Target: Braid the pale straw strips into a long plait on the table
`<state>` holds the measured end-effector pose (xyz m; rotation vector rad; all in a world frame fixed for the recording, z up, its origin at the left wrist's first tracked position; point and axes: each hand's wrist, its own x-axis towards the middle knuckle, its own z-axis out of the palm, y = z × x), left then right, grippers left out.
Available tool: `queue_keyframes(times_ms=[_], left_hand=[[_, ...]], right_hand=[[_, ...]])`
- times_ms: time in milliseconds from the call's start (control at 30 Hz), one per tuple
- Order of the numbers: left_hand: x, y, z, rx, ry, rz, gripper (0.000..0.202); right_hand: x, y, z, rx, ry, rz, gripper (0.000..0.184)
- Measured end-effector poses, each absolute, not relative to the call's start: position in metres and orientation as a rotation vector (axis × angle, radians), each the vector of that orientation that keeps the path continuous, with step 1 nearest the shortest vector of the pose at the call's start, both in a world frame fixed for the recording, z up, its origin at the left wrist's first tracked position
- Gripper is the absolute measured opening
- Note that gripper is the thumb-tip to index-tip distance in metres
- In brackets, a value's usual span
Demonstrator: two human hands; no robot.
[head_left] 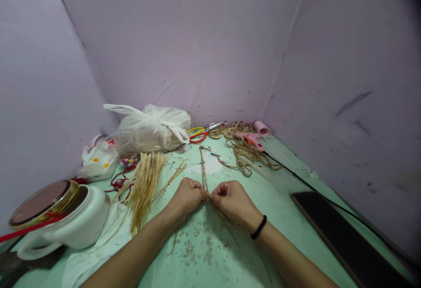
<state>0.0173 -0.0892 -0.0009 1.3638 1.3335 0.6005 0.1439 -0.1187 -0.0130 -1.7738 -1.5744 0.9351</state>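
My left hand point(190, 196) and my right hand point(232, 201) meet at the middle of the green table, both pinching the near end of a thin twisted straw cord point(203, 167). The cord runs away from my fingers and bends at its far end toward a looser length of twine point(226, 165). Loose strands trail below my right hand, faint against the table. A sheaf of dry straw fibres point(144, 187) lies left of my left hand, with a few strands split off beside it. A black band point(259, 227) circles my right wrist.
At the back sit a tied white plastic bag point(154, 125), scissors point(200, 135), a pink glue gun point(251, 139) with black cable, tangled twine point(250, 154) and a pink spool point(262, 128). A white pot point(85, 217) stands left; a dark phone-like slab point(342, 239) lies right.
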Motion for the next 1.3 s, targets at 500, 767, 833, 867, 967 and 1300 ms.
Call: queue_keyframes(times_ms=[500,767,833,867,967,1300], left_hand=[[0.005,-0.085,0.003,1.225,1.206,0.564,0.005],[-0.004,-0.079,0.008,1.247,1.144,0.428,0.011],[-0.004,-0.079,0.007,1.27,1.12,0.421,0.009],[-0.004,-0.079,0.007,1.281,1.108,0.414,0.009],[-0.005,-0.078,0.006,1.306,1.074,0.394,0.011],[-0.009,-0.076,0.005,1.312,1.055,0.375,0.012]], right_hand=[[0.12,-0.146,-0.001,-1.739,-1.839,0.436,0.022],[0.137,-0.116,-0.005,-1.401,-1.034,1.381,0.017],[0.131,-0.117,-0.006,-1.334,-0.937,1.576,0.014],[0.129,-0.118,-0.006,-1.323,-0.91,1.619,0.013],[0.128,-0.118,-0.005,-1.31,-0.858,1.665,0.01],[0.134,-0.114,-0.011,-1.248,-0.796,1.741,0.01]])
